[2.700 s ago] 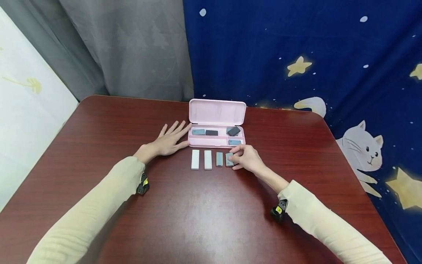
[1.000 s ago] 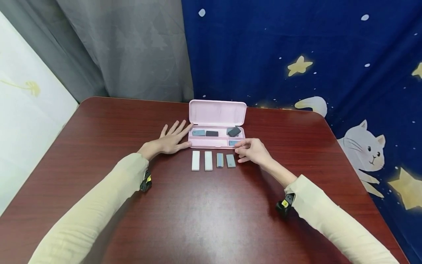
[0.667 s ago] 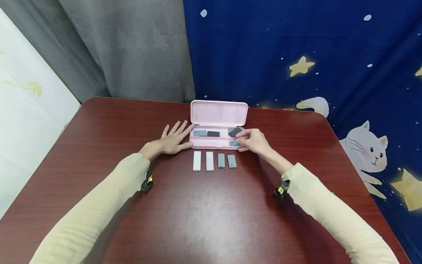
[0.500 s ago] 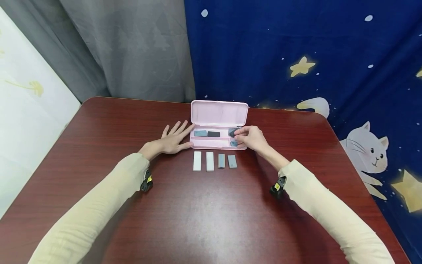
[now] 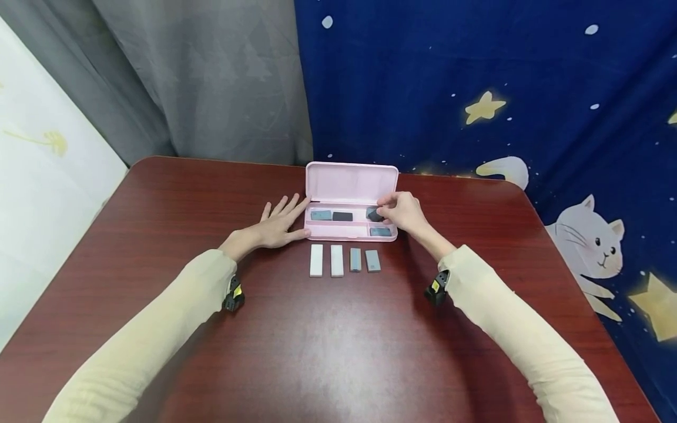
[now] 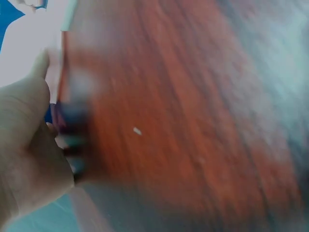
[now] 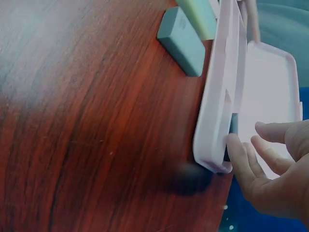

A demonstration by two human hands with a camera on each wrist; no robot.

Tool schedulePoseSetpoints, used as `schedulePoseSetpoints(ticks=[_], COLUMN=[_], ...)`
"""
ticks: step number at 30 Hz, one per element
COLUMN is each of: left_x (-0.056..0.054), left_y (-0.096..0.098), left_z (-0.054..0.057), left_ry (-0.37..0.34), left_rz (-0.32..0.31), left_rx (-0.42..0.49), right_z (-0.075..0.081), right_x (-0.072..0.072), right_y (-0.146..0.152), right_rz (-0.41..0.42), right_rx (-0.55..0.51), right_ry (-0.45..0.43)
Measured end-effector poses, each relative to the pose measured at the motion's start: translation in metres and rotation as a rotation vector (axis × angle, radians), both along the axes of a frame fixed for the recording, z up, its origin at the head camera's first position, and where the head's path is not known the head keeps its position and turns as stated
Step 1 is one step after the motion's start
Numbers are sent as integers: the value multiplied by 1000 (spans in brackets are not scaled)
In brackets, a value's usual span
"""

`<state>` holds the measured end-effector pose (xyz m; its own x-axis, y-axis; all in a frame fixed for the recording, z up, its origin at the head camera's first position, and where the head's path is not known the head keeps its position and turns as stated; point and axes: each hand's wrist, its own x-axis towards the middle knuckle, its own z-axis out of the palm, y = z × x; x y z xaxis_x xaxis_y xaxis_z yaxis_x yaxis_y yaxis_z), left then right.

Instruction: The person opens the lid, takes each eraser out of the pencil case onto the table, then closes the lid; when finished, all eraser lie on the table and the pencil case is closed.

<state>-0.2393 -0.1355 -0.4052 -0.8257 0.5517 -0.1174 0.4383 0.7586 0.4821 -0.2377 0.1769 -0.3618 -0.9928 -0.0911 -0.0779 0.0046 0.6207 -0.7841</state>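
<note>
A pink pencil case (image 5: 351, 237) lies with its lid up at the back of the table. My left hand (image 5: 270, 231) lies flat, fingers spread, its fingertips at the left end of the case. Over the right end, my right hand (image 5: 406, 211) reaches in with bent fingers, the tips right at a dark eraser (image 5: 374, 215) in the back compartment. In the right wrist view a gap shows between my fingers (image 7: 270, 130), with nothing pinched there. Another dark eraser (image 5: 342, 217) and a blue-grey eraser (image 5: 320, 215) lie left of it; one more blue-grey eraser (image 5: 380, 232) sits in front.
Before the case stand two white erasers, the outer white eraser (image 5: 316, 261) and the inner white eraser (image 5: 337, 261), then a striped eraser (image 5: 355, 259) and a grey eraser (image 5: 372, 261). The reddish-brown table (image 5: 317, 352) reaches to the curtains (image 5: 402, 88) behind.
My right hand has left the grey eraser at the end of the row and moved up over the back right compartment, fingertips at the dark eraser. My left hand has stayed put.
</note>
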Motion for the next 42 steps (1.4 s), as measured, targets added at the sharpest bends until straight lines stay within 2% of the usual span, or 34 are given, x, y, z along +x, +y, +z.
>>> schedulePoseSetpoints(ticks=[2, 7, 11, 14, 16, 21, 23, 26, 33, 42], left_x=[-1, -7, -12, -14, -11, -12, -16, -17, -18, -15], left_y=[2, 8, 11, 13, 14, 12, 11, 11, 11, 12], left_z=[1, 1, -2, -6, -3, -9, -17, -18, -17, -15], left_ry=[13, 41, -62, -128, -152, -153, -149, -162, -164, -149], left_rz=[-5, -11, 54, 63, 52, -4, -26, -38, -53, -60], left_rx=[79, 350, 582, 691, 711, 754, 770, 768, 753, 741], right_z=[-3, -9, -10, -9, -7, -5, -4, -6, -8, -10], right_x=[-1, -3, -3, -3, -3, -5, -5, -5, -5, -5], right_y=[4, 10, 7, 2, -3, -10, -12, -13, -16, -18], right_rz=[-18, -63, -51, -31, -17, 29, 43, 48, -9, 32], right_rx=[18, 49, 86, 152, 208, 338, 372, 391, 326, 250], right_ry=[11, 55, 76, 92, 96, 59, 56, 67, 61, 137])
